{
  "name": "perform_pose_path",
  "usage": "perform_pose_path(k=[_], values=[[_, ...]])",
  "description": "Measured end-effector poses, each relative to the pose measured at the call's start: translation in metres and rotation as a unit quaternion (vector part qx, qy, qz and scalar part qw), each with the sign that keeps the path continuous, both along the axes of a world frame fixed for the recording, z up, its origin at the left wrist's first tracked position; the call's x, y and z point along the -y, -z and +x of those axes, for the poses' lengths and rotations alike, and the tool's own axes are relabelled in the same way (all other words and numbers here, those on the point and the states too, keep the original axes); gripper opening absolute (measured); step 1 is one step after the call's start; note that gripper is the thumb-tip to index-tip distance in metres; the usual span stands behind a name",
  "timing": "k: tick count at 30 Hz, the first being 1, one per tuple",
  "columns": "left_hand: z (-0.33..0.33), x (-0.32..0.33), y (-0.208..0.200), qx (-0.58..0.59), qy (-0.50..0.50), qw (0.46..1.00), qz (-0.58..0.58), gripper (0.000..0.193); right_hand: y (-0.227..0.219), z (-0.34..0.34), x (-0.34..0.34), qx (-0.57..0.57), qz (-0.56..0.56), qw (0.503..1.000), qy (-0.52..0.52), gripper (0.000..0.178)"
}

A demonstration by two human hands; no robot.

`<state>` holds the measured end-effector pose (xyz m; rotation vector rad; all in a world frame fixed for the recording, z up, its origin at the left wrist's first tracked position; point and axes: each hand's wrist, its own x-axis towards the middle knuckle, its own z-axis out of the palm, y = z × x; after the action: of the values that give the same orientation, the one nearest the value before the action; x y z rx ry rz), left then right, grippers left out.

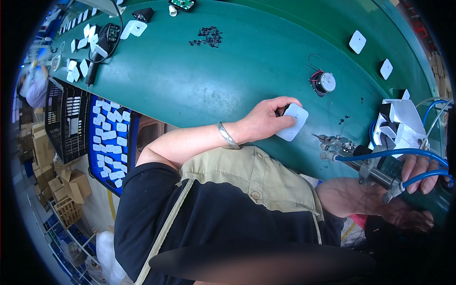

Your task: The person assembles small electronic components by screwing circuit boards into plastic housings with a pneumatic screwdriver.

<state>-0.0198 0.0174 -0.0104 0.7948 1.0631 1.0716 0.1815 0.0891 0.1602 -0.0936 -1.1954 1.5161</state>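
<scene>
My left hand [266, 119], with a silver bangle at the wrist, grips a small white-faced casing [295, 124] with rounded corners. The thumb lies on its white face, and a dark side shows under the fingers. Further right, my right hand [420, 173] is partly covered by blue air hoses [396, 152]. Its fingers are bent together beside a metal clamp-like fixture [368, 168]; whatever they hold is hidden. Between the hands, the fixture's pointed tip lies low over the table. A round silver-topped device [327, 81] with red wires sits beyond my left hand.
Small black parts [206, 36] lie heaped on the green table [190, 80]; a few more [344, 119] are near the fixture. An open white box [401, 123] stands at right. A corded screwdriver [92, 71], a black crate [66, 118] and a blue tray [95, 161] of white-faced pieces are at left.
</scene>
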Motion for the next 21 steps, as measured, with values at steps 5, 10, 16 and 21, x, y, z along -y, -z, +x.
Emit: perform_pose_path(k=[5, 10, 16, 21], values=[[0.0, -0.002, 0.0, 0.066, -0.019, 0.998, -0.008, 0.032, -0.001, 0.003, -0.006, 0.057, 0.037, 0.997, -0.048, 0.048], [-0.001, -0.002, -0.003, 0.018, 0.003, 1.0, -0.001, 0.033, 0.002, 0.029, -0.024, 0.074, 0.072, 0.99, -0.094, 0.053], [-0.004, 0.003, -0.001, 0.02, -0.025, 0.999, -0.007, 0.033, -0.002, -0.002, -0.002, 0.061, 0.065, 0.996, 0.028, 0.059], [-0.005, 0.001, 0.001, 0.103, -0.006, 0.995, 0.0, 0.035, -0.001, -0.004, 0.0, 0.026, 0.07, 0.995, 0.069, 0.062]])
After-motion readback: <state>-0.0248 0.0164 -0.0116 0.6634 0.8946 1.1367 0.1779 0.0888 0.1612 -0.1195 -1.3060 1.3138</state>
